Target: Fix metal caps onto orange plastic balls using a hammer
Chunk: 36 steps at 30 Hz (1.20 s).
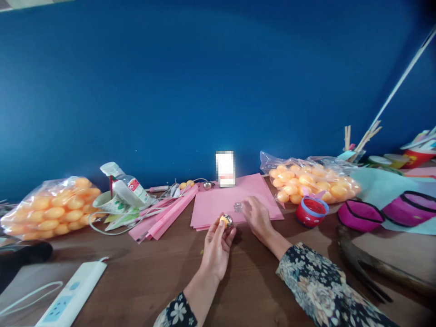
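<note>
My left hand holds a small shiny metal ball with a yellow-orange part, between thumb and fingers, just in front of the pink paper. To its right, my right hand is closed on a small clear, silvery piece at its fingertips, above the stack of pink paper. The shape of that piece is too small to make out. Another shiny ball lies behind the paper's left corner, beside two orange balls.
Bags of orange balls stand at left and right. A red cup, magenta pouches and a hammer are on the right. At left are pink strips, a bottle and a power strip.
</note>
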### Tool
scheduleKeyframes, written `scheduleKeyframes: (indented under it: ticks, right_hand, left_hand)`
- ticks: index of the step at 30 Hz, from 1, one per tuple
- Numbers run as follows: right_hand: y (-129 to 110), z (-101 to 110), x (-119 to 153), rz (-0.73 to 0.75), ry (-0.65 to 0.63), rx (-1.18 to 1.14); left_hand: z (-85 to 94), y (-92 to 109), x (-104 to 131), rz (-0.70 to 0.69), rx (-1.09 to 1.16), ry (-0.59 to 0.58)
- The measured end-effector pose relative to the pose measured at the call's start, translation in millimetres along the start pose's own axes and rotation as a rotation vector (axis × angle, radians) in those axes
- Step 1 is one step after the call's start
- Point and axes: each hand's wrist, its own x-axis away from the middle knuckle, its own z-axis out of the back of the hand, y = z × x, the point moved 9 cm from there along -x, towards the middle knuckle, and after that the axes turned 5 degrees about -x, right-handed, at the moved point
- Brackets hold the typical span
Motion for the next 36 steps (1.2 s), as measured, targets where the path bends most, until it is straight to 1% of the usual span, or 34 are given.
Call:
scheduleKeyframes:
  ticks: [6, 10, 15, 19, 23, 26, 28, 32, 36]
  right_hand:
    - [-2, 0, -1, 0.016, -0.019, -0.003]
    - [-3, 1, 0, 0.013, -0.008, -0.003]
    - [-4, 2, 0, 0.020, 0.004, -0.044]
    - [-6, 7, -2, -0.014, 0.028, -0.111]
    - [-13, 14, 2, -0.117, 0.017, -0.206]
    - [-18, 18, 14, -0.221, -0.026, -0.328]
    - [-16, 20, 25, -0.322, -0.035, -0.425]
    - [-5, 14, 45, -0.551, -0.019, -0.614]
    - [-3, 4, 53, -0.644, -0.035, -0.756]
  left_hand:
    - [-1.3, 1, 1, 0.000, -0.023, -0.001]
    - [-4.5, 2, 2, -0.005, -0.035, -0.019]
    - [-6.5, 1, 1, -0.012, -0.016, -0.044]
    - [-6.9, 0, 0, -0.029, -0.011, -0.066]
    - [-7.6, 0, 0, -0.023, -0.007, -0.071]
    - [-7.1, 0, 0, -0.020, -0.023, -0.058]
    - [-7.8, 0, 1, -0.023, -0.039, -0.066]
    - [-10.6, -1, 3, -0.033, -0.067, -0.105]
    - [-11.7, 0, 4, -0.048, -0.081, -0.119]
